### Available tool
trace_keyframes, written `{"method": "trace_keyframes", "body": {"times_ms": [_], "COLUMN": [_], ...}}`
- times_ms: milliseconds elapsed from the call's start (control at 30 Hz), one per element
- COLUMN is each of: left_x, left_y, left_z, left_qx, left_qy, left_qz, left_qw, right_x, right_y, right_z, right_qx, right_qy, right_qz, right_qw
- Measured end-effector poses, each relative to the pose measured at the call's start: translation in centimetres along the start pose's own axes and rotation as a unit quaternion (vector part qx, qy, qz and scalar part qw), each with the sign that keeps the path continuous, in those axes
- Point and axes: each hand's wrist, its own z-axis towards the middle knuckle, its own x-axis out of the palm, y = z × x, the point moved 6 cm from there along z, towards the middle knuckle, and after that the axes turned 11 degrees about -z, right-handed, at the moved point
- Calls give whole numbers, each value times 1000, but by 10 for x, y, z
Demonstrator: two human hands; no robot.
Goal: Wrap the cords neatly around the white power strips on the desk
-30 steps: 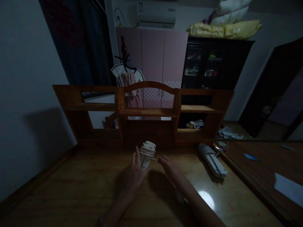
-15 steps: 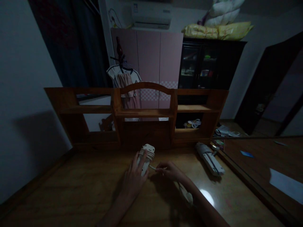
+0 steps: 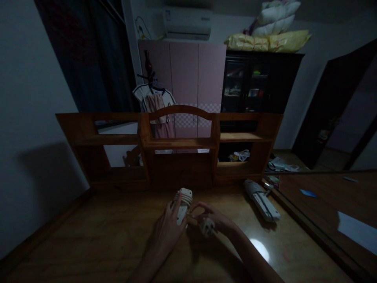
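A white power strip (image 3: 182, 214) with its cord (image 3: 185, 197) wound around its far end lies on the wooden desk in front of me. My left hand (image 3: 170, 226) is closed over its left side, fingers along the strip and the windings. Just to the right, my right hand (image 3: 212, 217) pinches the loose end of the cord close to the strip. The plug (image 3: 207, 227) dangles by that hand, prongs facing toward me. Farther right, a second power strip (image 3: 264, 203), its cord wound around the far end too, lies apart from both hands.
A wooden shelf unit (image 3: 180, 144) stands along the desk's back edge. Beyond a raised strip on the right is a brown surface with a white paper (image 3: 356, 229) and a blue card (image 3: 308, 193). A wall (image 3: 35, 157) borders the left side.
The plug, earlier hanging by my right forearm, has swung up and left beside my right hand. My right hand has shifted slightly; my left hand stays on the power strip.
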Motion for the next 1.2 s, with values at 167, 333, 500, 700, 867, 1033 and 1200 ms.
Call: {"method": "trace_keyframes", "body": {"times_ms": [167, 333, 500, 700, 867, 1033, 1200], "left_x": [7, 2, -6, -5, 14, 22, 12], "left_y": [7, 7, 16, 36, 29, 16, 7], "left_z": [2, 4, 10, 15, 10, 3, 0], "left_qx": [-6, -25, -61, -113, -83, -42, -19], "left_qy": [20, 23, -4, -32, -8, 16, 12], "left_qz": [-1, -7, -19, -31, -49, -54, -25], "left_qw": [1000, 999, 998, 993, 995, 998, 999], "right_x": [3, 6, 19, 12, -15, -21, -17], "right_y": [-15, -23, 0, 19, 9, 13, 17], "right_z": [1, 14, 11, 6, 6, 0, -4], "right_qx": [16, -26, -71, -81, -97, -119, -131], "right_qy": [32, 26, 29, -115, -288, -324, -311], "right_qz": [5, 84, 169, -23, -183, -337, -386], "right_qw": [999, 996, 983, 990, 935, 876, 859]}}
